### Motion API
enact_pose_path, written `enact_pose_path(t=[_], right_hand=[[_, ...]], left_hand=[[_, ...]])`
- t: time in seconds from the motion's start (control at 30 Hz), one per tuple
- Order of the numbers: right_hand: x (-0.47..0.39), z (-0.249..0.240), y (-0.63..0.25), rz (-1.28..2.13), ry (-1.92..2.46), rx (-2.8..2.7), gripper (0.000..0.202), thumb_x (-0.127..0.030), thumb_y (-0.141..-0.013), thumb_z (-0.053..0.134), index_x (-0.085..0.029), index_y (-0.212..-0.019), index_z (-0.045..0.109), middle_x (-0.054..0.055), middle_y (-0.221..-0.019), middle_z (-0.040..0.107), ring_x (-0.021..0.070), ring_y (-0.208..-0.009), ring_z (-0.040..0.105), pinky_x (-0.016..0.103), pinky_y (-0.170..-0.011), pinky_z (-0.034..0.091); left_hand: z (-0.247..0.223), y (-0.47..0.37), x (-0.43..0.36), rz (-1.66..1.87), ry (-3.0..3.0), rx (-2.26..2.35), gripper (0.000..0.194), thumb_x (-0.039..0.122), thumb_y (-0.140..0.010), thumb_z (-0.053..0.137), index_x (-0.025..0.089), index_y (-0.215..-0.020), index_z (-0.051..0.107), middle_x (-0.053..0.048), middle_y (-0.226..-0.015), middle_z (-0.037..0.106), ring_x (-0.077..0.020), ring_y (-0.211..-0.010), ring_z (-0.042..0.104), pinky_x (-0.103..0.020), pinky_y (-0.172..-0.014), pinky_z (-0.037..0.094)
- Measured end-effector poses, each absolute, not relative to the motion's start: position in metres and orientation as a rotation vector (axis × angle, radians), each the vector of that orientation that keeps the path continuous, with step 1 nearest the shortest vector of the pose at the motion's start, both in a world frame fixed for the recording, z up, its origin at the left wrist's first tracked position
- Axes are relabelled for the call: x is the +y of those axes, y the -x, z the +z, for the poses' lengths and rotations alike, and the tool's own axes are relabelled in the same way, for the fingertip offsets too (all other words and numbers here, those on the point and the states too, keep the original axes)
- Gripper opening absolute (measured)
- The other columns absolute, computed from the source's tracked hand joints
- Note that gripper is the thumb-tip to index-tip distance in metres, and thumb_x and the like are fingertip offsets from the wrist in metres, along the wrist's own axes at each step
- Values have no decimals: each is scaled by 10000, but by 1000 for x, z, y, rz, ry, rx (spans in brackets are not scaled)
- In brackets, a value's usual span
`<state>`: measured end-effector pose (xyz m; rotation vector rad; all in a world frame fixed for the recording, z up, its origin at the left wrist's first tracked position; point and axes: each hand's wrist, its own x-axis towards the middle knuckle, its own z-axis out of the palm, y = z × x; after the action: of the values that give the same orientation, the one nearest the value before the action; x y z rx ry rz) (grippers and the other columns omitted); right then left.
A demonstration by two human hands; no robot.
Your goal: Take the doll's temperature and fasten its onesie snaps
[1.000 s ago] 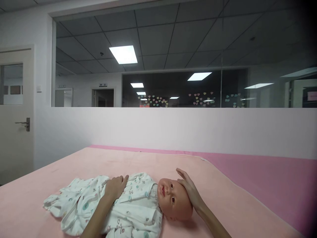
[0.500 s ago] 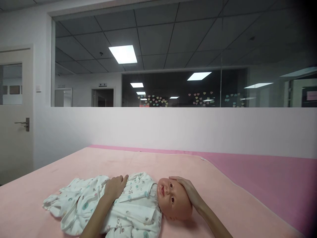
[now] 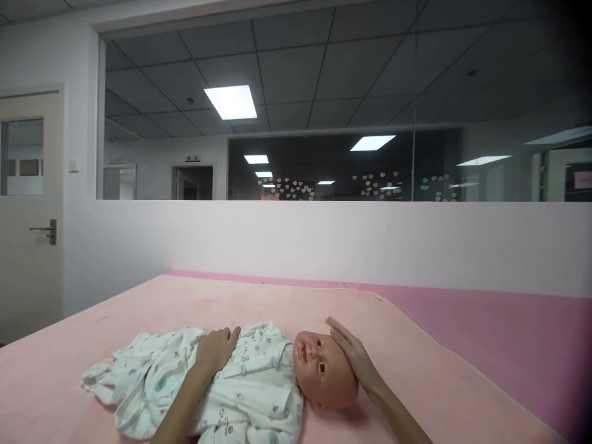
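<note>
A baby doll (image 3: 319, 382) lies on its back on a peach blanket (image 3: 462, 401), its head to the right. It wears a white printed outfit (image 3: 259, 388) with small coloured figures. My left hand (image 3: 216, 351) rests palm down across the middle of the outfit, its fingers draped over the far side and partly hidden. Against the crown of the doll's head lies my right hand (image 3: 356, 357), open, with fingers stretched out and the tips raised off the forehead. Neither hand grips anything.
Under the blanket, a pink cover (image 3: 509, 320) shows at the back and right. Behind it stands a white half wall (image 3: 324, 240) with a wide window above. A door (image 3: 28, 259) with a metal handle is at the left.
The fingers of my right hand have lifted off the doll's forehead and straightened, while the palm stays by the crown. My left hand and the doll stay in place.
</note>
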<state>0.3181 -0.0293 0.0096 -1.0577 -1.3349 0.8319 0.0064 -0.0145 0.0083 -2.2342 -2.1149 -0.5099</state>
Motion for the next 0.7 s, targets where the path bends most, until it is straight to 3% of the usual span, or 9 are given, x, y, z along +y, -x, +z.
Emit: enact_pose_path(t=[0.07,0.17,0.27,0.43,0.6,0.7], right_hand=[[-32,13,-317,920,1018,-1431,513,-587,-637,570,-157,-904,654,85,-1098,594,265,-1072,500,366,-965,358],[-34,15,-316,932,1005,-1457,432,-542,-673,557,-148,-812,664,69,-950,649,258,-981,547,370,-929,383],[-30,10,-317,900,1016,-1403,423,-522,-661,575,-166,-873,660,67,-1034,623,251,-1056,508,371,-979,338],[-23,1,-320,804,1033,-1269,546,-506,-636,613,-233,-1107,567,39,-1291,444,219,-1223,356,356,-1045,258],[-30,10,-318,880,1031,-1416,430,-525,-662,567,-156,-858,671,75,-1034,626,256,-1031,526,369,-974,346],[-31,11,-318,904,1035,-1404,435,-529,-668,557,-153,-858,666,71,-1025,629,256,-1043,519,374,-976,345]], left_hand=[[8,-7,-14,-523,2228,-2117,548,431,-889,134,164,-832,610,-119,-890,653,-265,-834,592,-344,-690,391],[8,-7,-14,-538,2227,-2124,553,433,-888,135,159,-827,611,-119,-888,654,-269,-849,590,-351,-701,392],[7,-6,-14,-504,2230,-2119,530,426,-888,151,165,-858,611,-123,-900,652,-271,-845,592,-355,-699,392],[4,-4,-11,-529,2235,-2092,535,426,-889,144,173,-895,615,-123,-890,650,-271,-833,593,-361,-690,394],[4,-4,-12,-504,2240,-2103,530,422,-890,145,169,-915,611,-126,-892,648,-269,-833,591,-361,-696,394],[6,-5,-13,-461,2227,-2143,511,412,-894,153,169,-931,601,-124,-918,642,-257,-850,589,-356,-718,391]])
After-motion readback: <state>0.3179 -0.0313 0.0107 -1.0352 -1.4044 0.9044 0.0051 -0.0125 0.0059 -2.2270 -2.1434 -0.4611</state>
